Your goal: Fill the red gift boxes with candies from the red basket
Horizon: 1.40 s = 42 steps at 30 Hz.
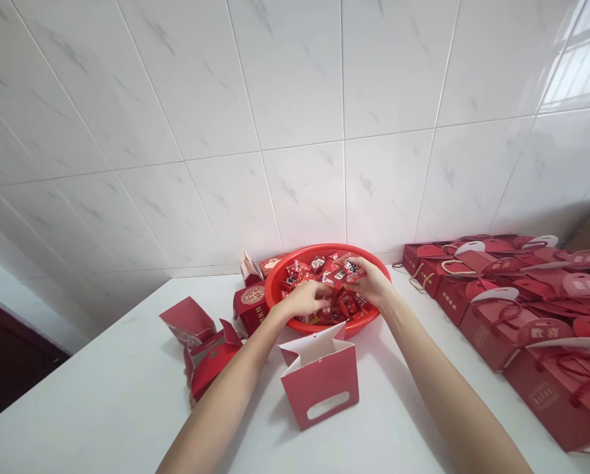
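Your L hand [309,299] in red basket [274,289], fingers part-curled over wrapped candies [348,304], grip can't tell | your R hand [373,282] pinching red packet [335,272] above candies | open red box [321,385] upright on bench [122,395], near side of basket

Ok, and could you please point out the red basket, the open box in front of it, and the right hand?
Red basket [365,322]: head view, on its near right rim.
Open box [319,385]: head view, on its front face.
Right hand [373,283]: head view, on its back.
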Motion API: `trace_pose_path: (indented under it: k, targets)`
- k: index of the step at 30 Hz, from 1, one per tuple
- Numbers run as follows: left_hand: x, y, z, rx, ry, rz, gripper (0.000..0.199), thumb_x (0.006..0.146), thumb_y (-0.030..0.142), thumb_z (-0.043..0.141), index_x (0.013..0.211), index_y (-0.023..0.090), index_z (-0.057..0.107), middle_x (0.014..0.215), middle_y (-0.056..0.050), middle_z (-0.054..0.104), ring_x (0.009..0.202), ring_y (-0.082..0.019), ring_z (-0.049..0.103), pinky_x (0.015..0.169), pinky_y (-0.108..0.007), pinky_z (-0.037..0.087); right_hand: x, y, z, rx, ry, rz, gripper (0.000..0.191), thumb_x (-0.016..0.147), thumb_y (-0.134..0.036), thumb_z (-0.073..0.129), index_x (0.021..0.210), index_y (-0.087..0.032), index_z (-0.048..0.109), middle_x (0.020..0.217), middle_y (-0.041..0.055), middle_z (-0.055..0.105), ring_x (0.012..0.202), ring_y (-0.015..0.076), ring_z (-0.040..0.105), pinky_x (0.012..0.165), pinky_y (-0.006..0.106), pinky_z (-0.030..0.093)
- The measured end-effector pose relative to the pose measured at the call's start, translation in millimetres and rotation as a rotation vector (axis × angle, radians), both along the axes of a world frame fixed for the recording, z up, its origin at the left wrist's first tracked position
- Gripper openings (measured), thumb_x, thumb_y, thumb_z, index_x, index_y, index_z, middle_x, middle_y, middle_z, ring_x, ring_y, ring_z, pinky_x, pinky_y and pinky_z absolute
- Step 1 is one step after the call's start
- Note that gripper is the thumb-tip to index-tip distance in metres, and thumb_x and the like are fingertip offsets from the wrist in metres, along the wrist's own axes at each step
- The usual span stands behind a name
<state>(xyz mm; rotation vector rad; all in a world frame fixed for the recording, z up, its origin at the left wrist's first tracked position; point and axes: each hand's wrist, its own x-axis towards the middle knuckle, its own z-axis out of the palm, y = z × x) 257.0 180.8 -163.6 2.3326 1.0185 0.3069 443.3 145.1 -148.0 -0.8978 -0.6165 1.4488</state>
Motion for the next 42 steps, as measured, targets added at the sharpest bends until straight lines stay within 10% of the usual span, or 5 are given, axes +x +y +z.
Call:
trace_pose_path:
  k: [9, 17, 33, 42]
  targets:
    - [-7.5, 7.8, 0.6, -0.177, -0.768, 0.374, 0.035, 0.068, 0.032, 0.080, 0.097, 0.015, 0.070, 0.098, -0.007, 0.075, 0.100, -0.024, 0.068, 0.093, -0.037, 0.052, 0.2, -0.1, -1.7, 0.027, -0.007, 0.027, 0.005, 0.072, -0.025, 0.068, 0.072, -0.021, 0.066, 0.065, -0.0022, 0.068, 0.052, 0.0108, 0.057, 0.056, 0.026, 0.054]
    - [-8.4, 4.1, 1.7, -0.208, -0.809, 0.355, 0.031, 0.065, 0.038, 0.075, 0.085, 0.015, 0.068, 0.077, 0.001, 0.067, 0.073, -0.014, 0.060, 0.073, -0.026, 0.047, 0.2, 0.4, -3.5, 0.057, -0.029, 0.081, 0.004, 0.071, -0.025, 0.068, 0.072, -0.021, 0.067, 0.067, -0.0002, 0.070, 0.057, 0.0135, 0.061, 0.054, 0.026, 0.054]
    - [-6.3, -1.3, 7.0, 0.007, -0.872, 0.329, 0.033, 0.074, 0.038, 0.070, 0.097, 0.015, 0.068, 0.088, -0.005, 0.073, 0.087, -0.020, 0.068, 0.084, -0.032, 0.054, -6.5, -11.4, 5.1, 0.274, -0.031, 0.250, 0.025, 0.057, -0.026, 0.086, 0.076, -0.018, 0.071, 0.075, -0.0017, 0.068, 0.068, 0.0140, 0.062, 0.058, 0.026, 0.052]
    - [-21.0, -54.2, 46.8, 0.004, -0.932, 0.306, 0.038, 0.082, 0.052, 0.065, 0.101, 0.019, 0.065, 0.107, -0.007, 0.071, 0.102, -0.022, 0.067, 0.094, -0.033, 0.051, -4.2, -35.0, 35.3, 0.354, -0.121, 0.264, 0.023, 0.063, -0.032, 0.085, 0.074, -0.018, 0.069, 0.077, 0.0000, 0.067, 0.068, 0.0142, 0.061, 0.059, 0.025, 0.052]
